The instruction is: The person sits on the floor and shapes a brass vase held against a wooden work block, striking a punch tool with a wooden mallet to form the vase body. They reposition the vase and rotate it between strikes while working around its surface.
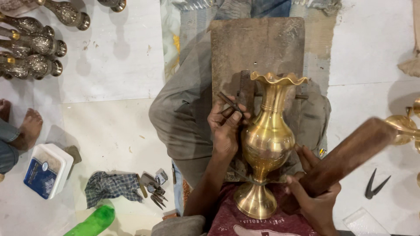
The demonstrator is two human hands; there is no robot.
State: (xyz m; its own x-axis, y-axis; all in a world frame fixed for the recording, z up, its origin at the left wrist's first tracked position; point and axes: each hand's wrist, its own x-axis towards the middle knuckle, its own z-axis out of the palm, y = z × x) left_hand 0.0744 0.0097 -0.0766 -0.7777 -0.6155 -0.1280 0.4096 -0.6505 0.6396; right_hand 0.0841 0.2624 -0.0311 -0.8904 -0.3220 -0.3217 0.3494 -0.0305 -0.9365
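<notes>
- The brass vase (266,140) lies across the person's lap over a wooden board (258,43), its wavy rim pointing away and its round foot nearest the body.
- The left hand (226,126), just left of the vase's neck, has its grip closed on a thin dark chisel (229,102).
- The right hand (313,192), right of the vase's foot, grips a wooden mallet (350,155).
- Far left of the vase, bare floor surrounds a white tub (48,169) with a blue label, a checked cloth (111,187) and a green bottle (92,222).
</notes>
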